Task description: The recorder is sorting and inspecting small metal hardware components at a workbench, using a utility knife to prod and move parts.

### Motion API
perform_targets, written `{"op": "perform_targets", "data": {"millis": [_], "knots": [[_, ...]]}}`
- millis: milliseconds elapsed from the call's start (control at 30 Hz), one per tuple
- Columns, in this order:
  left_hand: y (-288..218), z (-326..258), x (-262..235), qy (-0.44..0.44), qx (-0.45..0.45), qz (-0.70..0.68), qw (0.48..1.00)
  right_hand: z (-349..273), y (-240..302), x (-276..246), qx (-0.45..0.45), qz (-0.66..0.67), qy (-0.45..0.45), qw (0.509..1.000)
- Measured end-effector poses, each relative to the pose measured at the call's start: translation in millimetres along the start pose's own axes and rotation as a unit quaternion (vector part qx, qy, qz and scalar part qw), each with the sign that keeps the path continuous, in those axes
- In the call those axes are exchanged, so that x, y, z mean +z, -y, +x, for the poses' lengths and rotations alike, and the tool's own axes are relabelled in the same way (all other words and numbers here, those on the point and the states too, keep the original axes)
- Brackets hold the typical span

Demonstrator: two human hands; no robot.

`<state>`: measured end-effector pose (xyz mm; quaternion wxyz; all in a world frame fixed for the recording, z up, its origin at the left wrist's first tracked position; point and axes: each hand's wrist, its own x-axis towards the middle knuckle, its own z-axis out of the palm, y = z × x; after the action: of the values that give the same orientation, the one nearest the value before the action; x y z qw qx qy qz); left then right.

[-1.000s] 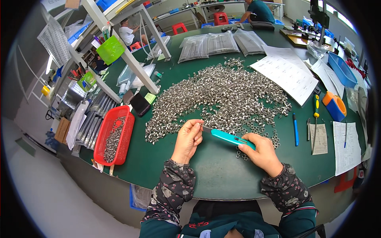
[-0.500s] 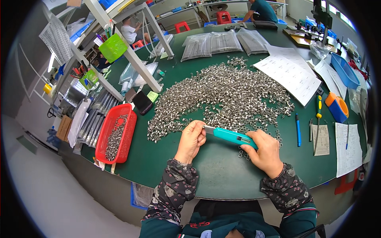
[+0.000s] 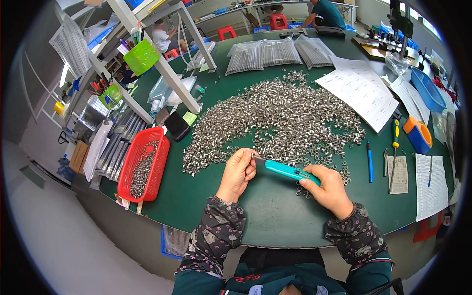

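Observation:
My right hand (image 3: 329, 188) is closed round the handle of a teal utility knife (image 3: 287, 170), whose blade points left toward my left hand. The thumb and fingers of my left hand (image 3: 237, 173) pinch a small metal ring (image 3: 253, 156) at the tip of the blade; the fingers cover most of it. Just beyond both hands spreads a large heap of small silvery metal rings (image 3: 275, 115) on the green table (image 3: 265, 216). A few loose rings lie by the knife and under my right fingers.
At left stands a red basket (image 3: 160, 169) partly filled with metal pieces, near a dark box (image 3: 177, 126). Bagged rods (image 3: 263, 55) lie at the back. Paper sheets (image 3: 361, 101), a blue pen (image 3: 369, 162), a yellow-handled screwdriver (image 3: 395, 132) and an orange-and-blue tape dispenser (image 3: 418, 134) are at right.
The knife has turned slightly in my right hand, its blade now showing darker and more edge-on. My right hand has shifted a little to the right; my left hand has hardly moved.

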<state>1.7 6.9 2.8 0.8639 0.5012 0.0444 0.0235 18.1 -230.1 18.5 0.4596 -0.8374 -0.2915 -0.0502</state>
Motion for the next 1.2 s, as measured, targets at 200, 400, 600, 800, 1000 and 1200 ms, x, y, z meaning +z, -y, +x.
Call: {"op": "perform_targets", "data": {"millis": [200, 400, 600, 800, 1000, 1200], "knots": [[-0.6, -1.9, -1.3, 0.023, -0.002, 0.022, 0.999, 0.5, 3.5, -1.5, -0.058, -0.064, -0.055, 0.995], [-1.5, -0.9, -1.1, -0.006, -0.017, -0.029, 0.999, 2.3, 7.5, -6.0, -0.083, -0.022, -0.144, 0.986], [-2.2, 0.7, -5.0, -0.004, 0.008, -0.040, 0.999, 1.2, 4.6, -1.2, -0.081, -0.026, -0.115, 0.990], [-5.9, -1.6, -0.2, -0.001, 0.010, -0.069, 0.998, 0.5, -2.0, 2.9, -0.015, 0.014, -0.056, 0.998], [-1.6, 0.0, -2.6, 0.017, 0.023, -0.071, 0.997, 0.5, -2.0, 0.8, 0.052, 0.047, 0.003, 0.998], [-0.6, -1.1, 0.2, 0.020, 0.044, -0.025, 0.999, 0.1, -2.6, -0.5, 0.079, 0.081, 0.033, 0.993]]}}
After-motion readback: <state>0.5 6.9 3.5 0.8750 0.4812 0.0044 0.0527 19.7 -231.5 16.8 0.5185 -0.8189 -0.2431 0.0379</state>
